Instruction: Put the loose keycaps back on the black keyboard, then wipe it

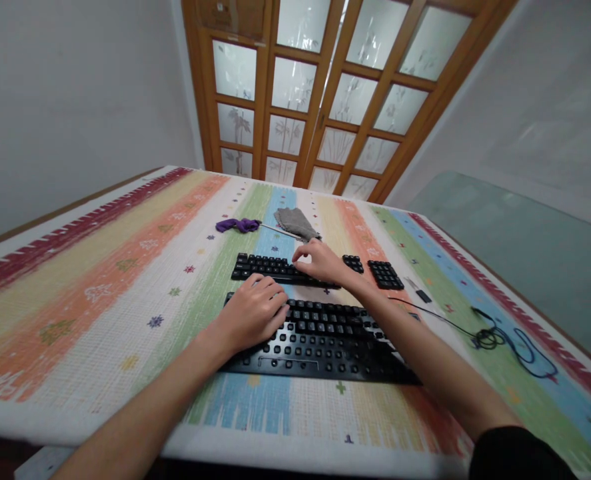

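Observation:
A black keyboard [295,363] lies near the front of the table. Its upper rows carry keycaps, while bare switches show across the lower rows. My left hand [258,310] rests on the left part of this keyboard, its fingers extended over the keys. Behind it, loose black keycaps [262,267] are laid out in keyboard order. At this group's upper edge my right hand [320,260] has thumb and index finger closed together on a keycap, which the fingertips mostly hide. Two smaller keycap groups, a small block [352,263] and a number pad block [385,275], sit farther right.
A purple cloth [238,225], a thin white stick [279,231] and a grey cloth [295,221] lie behind the keycaps. On the right are a small black object [424,296] and a coiled cable [490,338]. Striped cloth [125,320] covers the table.

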Action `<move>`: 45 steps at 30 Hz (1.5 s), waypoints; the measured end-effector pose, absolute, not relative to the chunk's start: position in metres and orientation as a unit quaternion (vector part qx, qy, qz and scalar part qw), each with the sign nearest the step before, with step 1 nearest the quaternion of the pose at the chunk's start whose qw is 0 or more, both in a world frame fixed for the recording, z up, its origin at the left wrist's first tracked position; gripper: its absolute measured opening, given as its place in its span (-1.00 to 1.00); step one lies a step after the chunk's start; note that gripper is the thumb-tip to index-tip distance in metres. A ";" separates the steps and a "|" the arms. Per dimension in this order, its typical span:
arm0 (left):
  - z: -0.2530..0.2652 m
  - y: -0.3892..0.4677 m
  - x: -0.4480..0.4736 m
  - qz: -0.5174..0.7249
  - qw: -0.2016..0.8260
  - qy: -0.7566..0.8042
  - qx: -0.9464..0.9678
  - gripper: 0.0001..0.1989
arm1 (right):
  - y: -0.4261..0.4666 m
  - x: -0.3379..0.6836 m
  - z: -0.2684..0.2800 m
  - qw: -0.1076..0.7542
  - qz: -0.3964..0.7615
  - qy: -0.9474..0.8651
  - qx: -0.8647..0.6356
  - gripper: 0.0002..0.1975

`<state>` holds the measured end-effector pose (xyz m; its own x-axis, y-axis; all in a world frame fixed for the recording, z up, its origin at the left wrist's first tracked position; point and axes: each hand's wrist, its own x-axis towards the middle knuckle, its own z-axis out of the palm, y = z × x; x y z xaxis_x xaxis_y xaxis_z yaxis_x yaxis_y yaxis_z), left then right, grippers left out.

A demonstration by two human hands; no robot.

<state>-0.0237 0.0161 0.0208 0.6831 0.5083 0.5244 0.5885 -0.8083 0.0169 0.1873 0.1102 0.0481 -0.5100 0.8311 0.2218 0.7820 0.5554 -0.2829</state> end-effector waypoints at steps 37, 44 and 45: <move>0.022 0.025 -0.036 -0.354 0.103 -0.369 -0.853 -0.63 | 0.146 0.184 0.045 0.161 0.123 -0.878 -0.434 -0.95; 0.019 0.025 -0.036 -0.305 0.099 -0.363 -0.875 -0.64 | 0.094 0.202 0.053 0.208 0.332 -0.841 -0.372 -0.80; 0.018 0.025 -0.036 -0.303 0.089 -0.367 -0.875 -0.69 | 0.085 0.203 0.053 0.212 0.378 -0.825 -0.362 -0.76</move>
